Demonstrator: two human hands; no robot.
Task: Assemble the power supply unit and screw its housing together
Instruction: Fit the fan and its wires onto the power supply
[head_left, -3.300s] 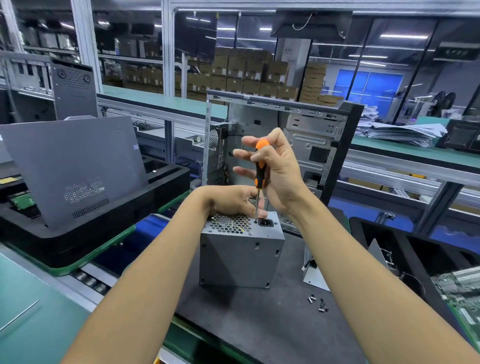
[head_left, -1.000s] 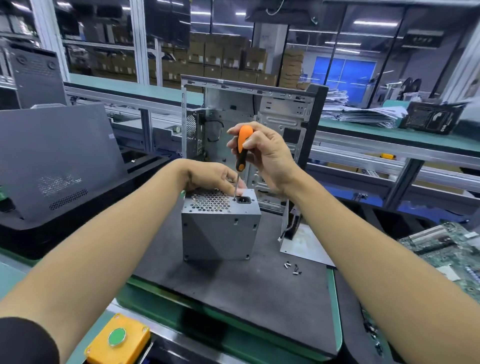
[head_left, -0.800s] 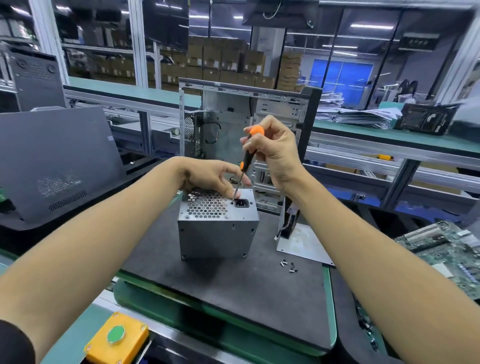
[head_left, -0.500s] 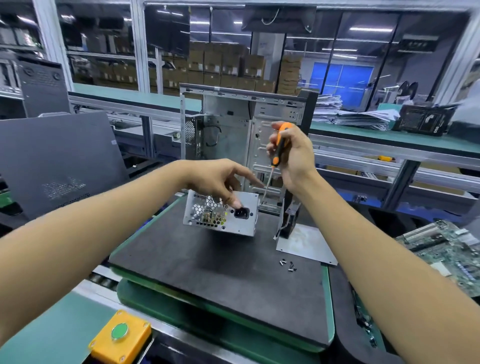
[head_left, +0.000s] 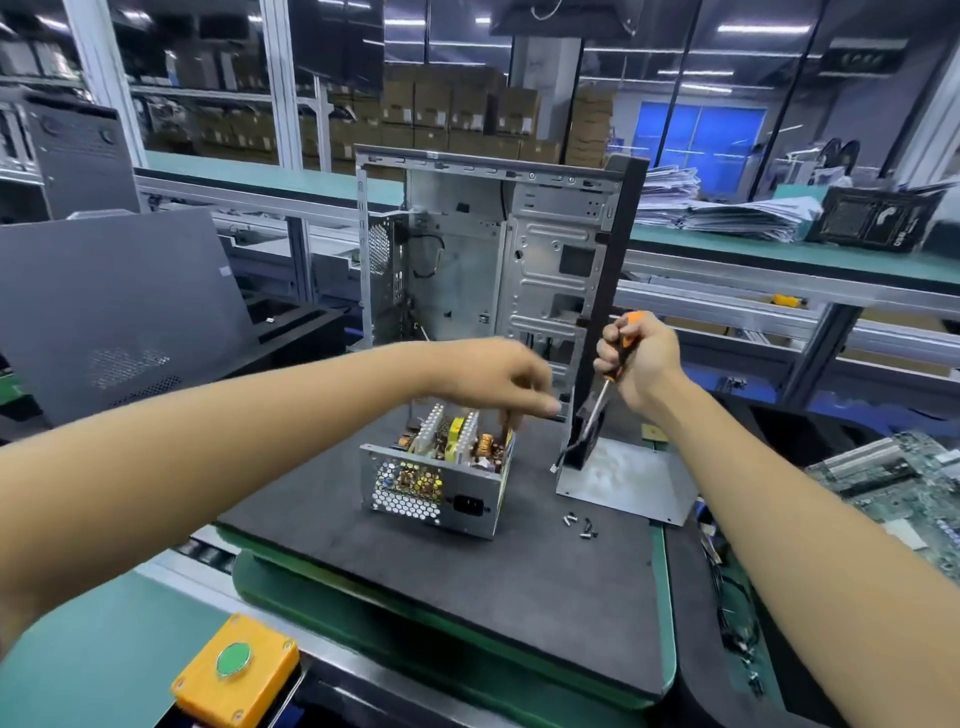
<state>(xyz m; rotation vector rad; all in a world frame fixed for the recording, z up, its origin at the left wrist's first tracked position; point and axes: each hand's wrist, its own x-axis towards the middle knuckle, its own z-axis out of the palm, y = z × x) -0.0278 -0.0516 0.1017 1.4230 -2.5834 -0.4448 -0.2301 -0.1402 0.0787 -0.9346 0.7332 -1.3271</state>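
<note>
- While both hands work above it, one dark foam pad carries everything on the conveyor.
- One open computer case stands upright at the pad's far edge.
- One power supply unit lies on the pad in front of the case, its top open and its board, coils and heatsinks exposed.
- The left hand hovers over the unit with fingers loosely curled downward; whether they pinch anything is unclear.
- The right hand clenches one orange-handled screwdriver, tip pointing down.
- About four loose screws lie just right of the unit.
</note>
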